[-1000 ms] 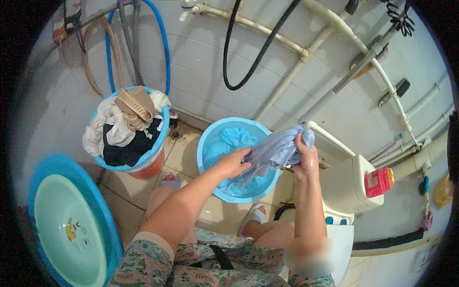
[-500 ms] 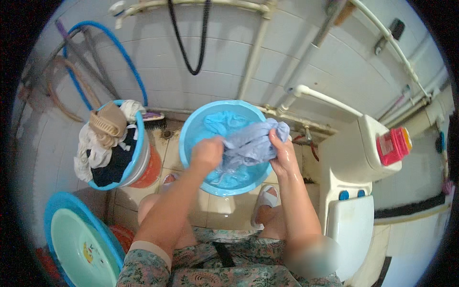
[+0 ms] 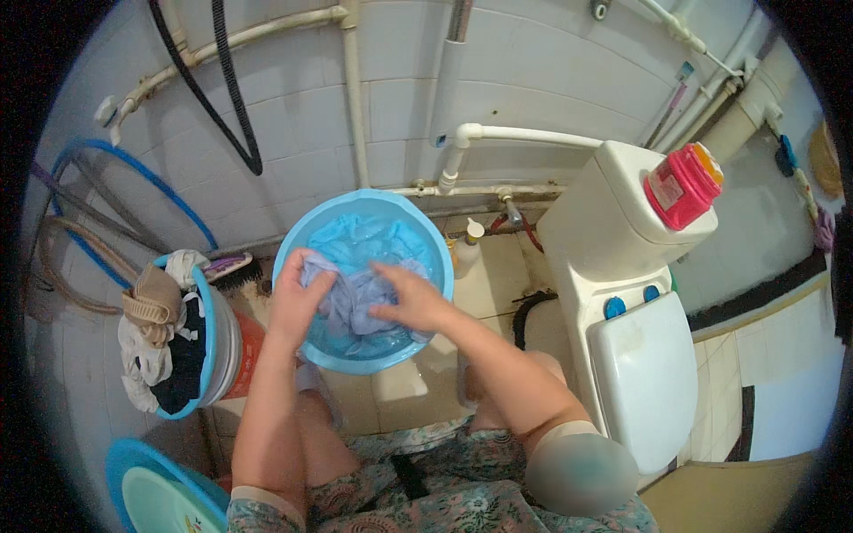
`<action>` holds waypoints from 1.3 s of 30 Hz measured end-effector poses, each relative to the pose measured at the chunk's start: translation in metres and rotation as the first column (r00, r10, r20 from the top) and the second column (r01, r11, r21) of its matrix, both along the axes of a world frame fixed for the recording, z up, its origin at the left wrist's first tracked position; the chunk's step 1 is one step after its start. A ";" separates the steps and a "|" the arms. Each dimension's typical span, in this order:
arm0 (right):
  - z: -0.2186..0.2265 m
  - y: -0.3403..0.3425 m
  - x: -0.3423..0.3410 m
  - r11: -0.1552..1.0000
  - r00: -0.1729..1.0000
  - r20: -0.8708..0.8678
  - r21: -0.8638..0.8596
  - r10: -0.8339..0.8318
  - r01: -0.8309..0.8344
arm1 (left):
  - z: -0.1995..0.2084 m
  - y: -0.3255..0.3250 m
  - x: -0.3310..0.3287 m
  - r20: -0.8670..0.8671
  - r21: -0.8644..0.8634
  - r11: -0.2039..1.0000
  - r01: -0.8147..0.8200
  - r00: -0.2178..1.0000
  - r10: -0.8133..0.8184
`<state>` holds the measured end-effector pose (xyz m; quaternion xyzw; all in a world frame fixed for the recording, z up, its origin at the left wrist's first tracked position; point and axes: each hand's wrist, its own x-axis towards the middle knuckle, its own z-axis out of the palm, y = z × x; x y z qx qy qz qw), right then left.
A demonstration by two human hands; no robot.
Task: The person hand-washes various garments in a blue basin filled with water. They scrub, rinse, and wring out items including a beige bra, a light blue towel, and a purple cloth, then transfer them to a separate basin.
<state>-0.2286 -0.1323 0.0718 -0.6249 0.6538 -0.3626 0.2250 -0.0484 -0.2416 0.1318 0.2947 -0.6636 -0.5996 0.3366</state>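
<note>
The work appears to be partly done: the lavender cloth [image 3: 355, 306] is bunched, wet, in the blue basin [image 3: 443, 258] on the tiled floor [image 3: 404, 391], and bright blue cloth [image 3: 342, 233] is soaked beside it. No wrung-out piece is seen, so both are judged unfinished. White cloth [image 3: 142, 346] and black cloth [image 3: 185, 355] are heaped in the bucket [image 3: 213, 355] at left, touched by neither hand. The lavender cloth's left edge is pinched by the nearly closed left hand [image 3: 298, 300]. The right hand [image 3: 416, 300] is held partly open, thumb apart from fingers, over its right side; firm contact cannot be told.
</note>
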 end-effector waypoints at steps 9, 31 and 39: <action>-0.003 0.002 0.013 0.987 0.963 -0.267 -0.158 -0.027 -0.016 | 0.011 -0.019 0.016 -0.325 0.112 0.964 -0.243 0.907 0.267; 0.040 -0.002 -0.025 0.915 0.894 0.226 -0.026 -0.386 0.402 | 0.003 -0.048 0.044 -0.340 0.289 0.758 -0.585 0.677 0.653; 0.072 0.007 -0.066 0.858 0.476 0.804 0.081 -0.357 0.507 | 0.001 -0.052 0.047 -0.214 0.169 0.874 -0.455 0.849 0.484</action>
